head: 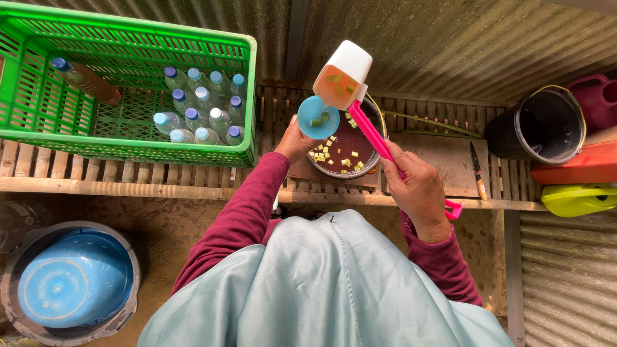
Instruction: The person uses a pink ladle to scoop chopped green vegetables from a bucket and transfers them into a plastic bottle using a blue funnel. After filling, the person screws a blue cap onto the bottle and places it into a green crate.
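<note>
Right hand (419,193) clamps a pink-handled plastic ladle (342,76) above the round blue funnel (317,117) that the left hand (294,142) grips.

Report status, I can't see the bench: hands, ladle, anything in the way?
Right hand grips pink-handled white ladle, tilted. Left hand holds blue plastic funnel over dark pot. Nothing blocking.

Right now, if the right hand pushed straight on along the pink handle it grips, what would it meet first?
Probably the blue funnel held by the left hand: the right hand points up-left over the pot, whose rim may lie lower; depth is unclear.
</note>
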